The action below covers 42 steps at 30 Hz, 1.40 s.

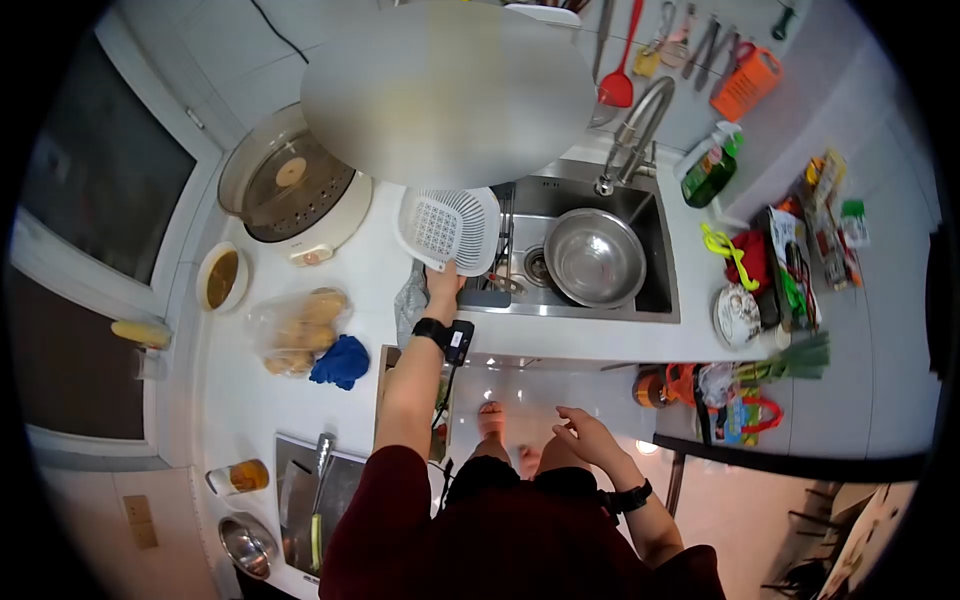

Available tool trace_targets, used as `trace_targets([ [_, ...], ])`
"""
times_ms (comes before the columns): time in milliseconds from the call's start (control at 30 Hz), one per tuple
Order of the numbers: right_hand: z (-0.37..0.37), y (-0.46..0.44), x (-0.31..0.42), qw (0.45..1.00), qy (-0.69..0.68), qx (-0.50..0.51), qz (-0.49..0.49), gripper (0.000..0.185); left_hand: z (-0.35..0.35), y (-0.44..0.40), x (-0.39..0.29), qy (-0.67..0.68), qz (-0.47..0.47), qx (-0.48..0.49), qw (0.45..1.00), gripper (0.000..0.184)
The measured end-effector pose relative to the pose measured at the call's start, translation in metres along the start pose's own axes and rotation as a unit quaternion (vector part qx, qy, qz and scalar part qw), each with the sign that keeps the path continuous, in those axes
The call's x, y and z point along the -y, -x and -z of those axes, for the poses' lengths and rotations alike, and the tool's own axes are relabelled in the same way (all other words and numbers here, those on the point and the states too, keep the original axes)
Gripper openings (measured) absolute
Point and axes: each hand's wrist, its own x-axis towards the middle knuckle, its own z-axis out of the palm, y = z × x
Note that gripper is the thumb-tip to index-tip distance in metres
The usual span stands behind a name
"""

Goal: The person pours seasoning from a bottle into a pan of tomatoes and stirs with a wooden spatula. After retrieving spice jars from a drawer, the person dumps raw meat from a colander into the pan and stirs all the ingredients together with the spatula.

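My left hand (445, 284) grips the near rim of a white plastic draining basket (440, 228), fingers partly hidden by the rim. The basket rests at the left edge of the steel sink (663, 250), and its inside shows bare slotted plastic. A grey cloth (409, 303) lies on the counter just left of that hand. Low in front of my body, away from the counter, hangs my right hand (588, 438) with fingers apart and nothing in it. Inside the sink a steel bowl (597, 258) stands under the tap (640, 130).
Left on the counter are a steamer (300, 190), a bowl of brown liquid (222, 277), a bag of potato-like lumps (300, 330) and a blue cloth (341, 362). A knife (296, 505) lies lower left. Green bottle (710, 175) and packets are at right. A blurred oval covers the back.
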Motion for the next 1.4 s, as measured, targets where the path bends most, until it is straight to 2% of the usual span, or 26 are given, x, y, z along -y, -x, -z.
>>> trace_targets([
  [100,0.017,-0.026,0.005,0.998,-0.047,0.032,0.024,0.042,-0.012,-0.027,0.023,-0.038,-0.009,-0.017,0.999,0.04],
  [133,0.024,-0.039,0.006,0.998,-0.039,0.043,0.028,0.042,0.005,-0.076,0.073,-0.114,-0.051,-0.007,0.992,0.037],
  [167,0.027,-0.052,0.007,0.995,-0.045,0.066,0.052,0.041,0.0,-0.07,0.062,-0.108,-0.052,-0.021,0.993,0.037],
  [233,0.032,-0.073,0.001,0.989,-0.052,0.117,0.076,0.04,-0.011,-0.03,0.029,-0.102,0.078,-0.011,0.992,0.031],
  [267,0.035,-0.089,-0.005,0.984,-0.027,0.142,0.108,0.04,-0.006,-0.027,0.03,-0.238,0.052,-0.013,0.97,0.029],
  [300,0.039,-0.108,-0.009,0.975,-0.002,0.167,0.145,0.04,-0.004,-0.006,0.019,-0.163,0.102,0.022,0.981,0.03],
  [400,0.04,-0.15,-0.001,0.964,0.002,0.208,0.165,0.039,0.004,0.061,0.01,-0.128,0.039,-0.061,0.989,0.032],
  [467,0.043,-0.175,0.021,0.947,0.019,0.247,0.203,0.039,0.02,0.117,0.006,-0.098,-0.025,0.009,0.995,0.031],
  [500,0.04,-0.182,0.033,0.937,0.032,0.26,0.229,0.039,0.028,0.15,0.002,-0.055,-0.058,0.015,0.997,0.023],
  [567,0.026,-0.191,0.055,0.914,0.055,0.296,0.273,0.038,0.05,0.223,-0.016,-0.144,-0.019,-0.041,0.989,0.021],
  [600,0.014,-0.192,0.068,0.906,0.072,0.293,0.297,0.038,0.067,0.257,-0.013,-0.136,-0.027,-0.084,0.987,0.021],
  [667,-0.016,-0.182,0.092,0.876,0.086,0.343,0.329,0.036,0.093,0.328,-0.001,-0.114,0.016,-0.217,0.969,0.023],
  [767,-0.072,-0.141,0.124,0.835,0.097,0.402,0.363,0.034,0.131,0.442,0.023,-0.068,0.033,-0.365,0.928,0.027],
  [833,-0.113,-0.101,0.141,0.776,0.074,0.464,0.421,0.034,0.152,0.511,0.041,-0.028,-0.007,-0.465,0.885,0.031],
  [900,-0.151,-0.052,0.154,0.737,0.082,0.507,0.439,0.034,0.17,0.574,0.057,0.014,-0.022,-0.506,0.862,0.034],
  [967,-0.201,0.003,0.163,0.678,0.111,0.552,0.473,0.035,0.189,0.639,0.069,0.093,-0.101,-0.584,0.8,0.037],
  [1000,-0.225,0.03,0.17,0.655,0.1,0.564,0.492,0.035,0.198,0.668,0.077,0.095,-0.103,-0.599,0.789,0.037],
  [1100,-0.301,0.124,0.192,0.623,0.127,0.586,0.502,0.034,0.223,0.745,0.099,0.084,-0.167,-0.645,0.741,0.043],
  [1167,-0.347,0.187,0.209,0.603,0.105,0.6,0.515,0.037,0.235,0.798,0.12,0.05,-0.168,-0.655,0.735,0.047],
  [1233,-0.389,0.245,0.226,0.579,0.106,0.577,0.566,0.042,0.248,0.846,0.134,0.08,-0.149,-0.699,0.695,0.049],
  [1300,-0.421,0.289,0.253,0.589,0.142,0.576,0.549,0.044,0.265,0.887,0.134,0.093,-0.133,-0.703,0.692,0.049],
  [1333,-0.445,0.302,0.263,0.588,0.141,0.552,0.574,0.045,0.278,0.899,0.129,0.077,-0.117,-0.729,0.67,0.049],
  [1367,-0.463,0.314,0.274,0.604,0.142,0.551,0.558,0.048,0.291,0.909,0.128,0.059,-0.106,-0.754,0.646,0.049],
  [1400,-0.479,0.326,0.282,0.609,0.14,0.548,0.556,0.048,0.308,0.916,0.132,0.056,-0.106,-0.75,0.65,0.049],
])
